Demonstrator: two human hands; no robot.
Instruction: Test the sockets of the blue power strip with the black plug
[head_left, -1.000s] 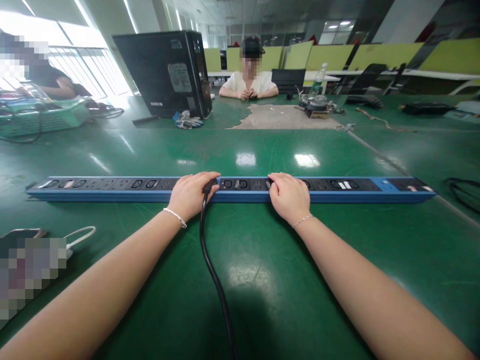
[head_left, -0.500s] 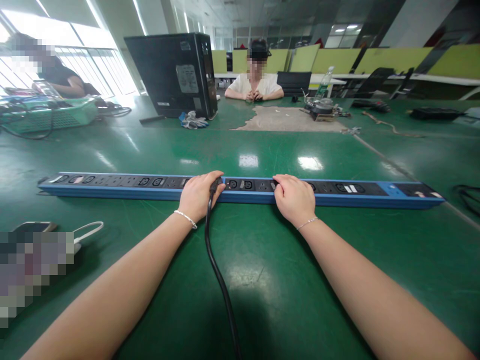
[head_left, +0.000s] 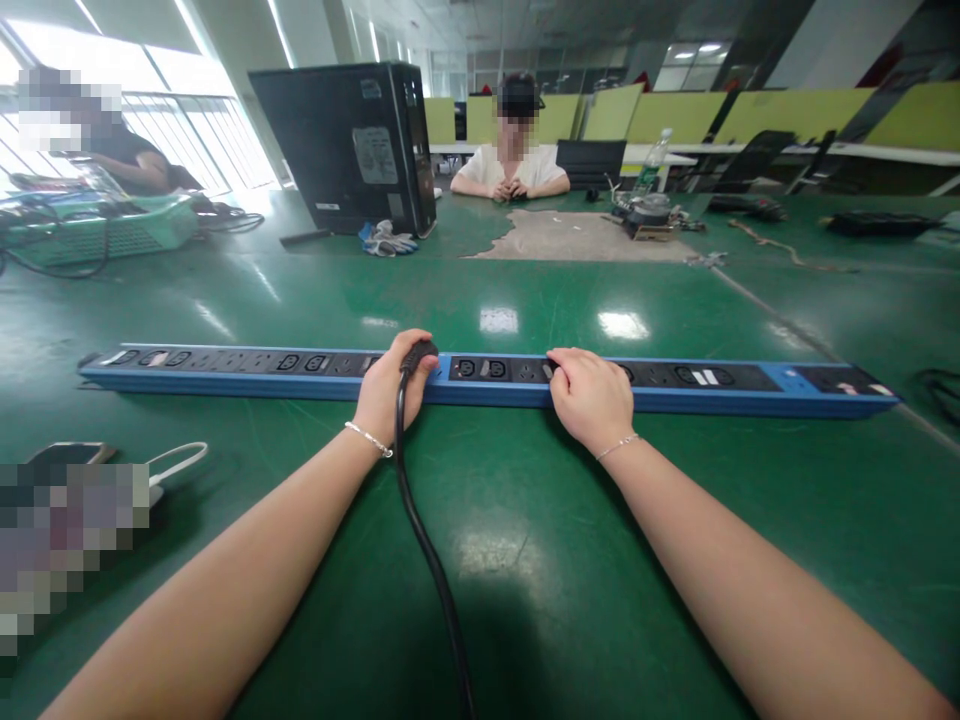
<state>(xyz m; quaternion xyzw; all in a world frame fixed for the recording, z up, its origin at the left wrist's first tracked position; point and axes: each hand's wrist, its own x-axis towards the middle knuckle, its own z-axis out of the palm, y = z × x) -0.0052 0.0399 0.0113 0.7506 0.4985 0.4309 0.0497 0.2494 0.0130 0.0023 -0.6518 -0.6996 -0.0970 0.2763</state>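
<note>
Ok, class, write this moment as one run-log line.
left hand: holds black plug | right hand: on blue power strip | black cord: trails from plug

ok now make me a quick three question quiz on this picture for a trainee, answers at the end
1. Multiple choice: what does the left hand hold?
a) a bottle
b) a black plug with a cable
c) a phone
2. True or false: the right hand rests on the blue power strip.
3. Fill in: as the camera sees it, the large black computer case stands to the ____ of the person in the white top.

Key: 1. b; 2. true; 3. left
</note>
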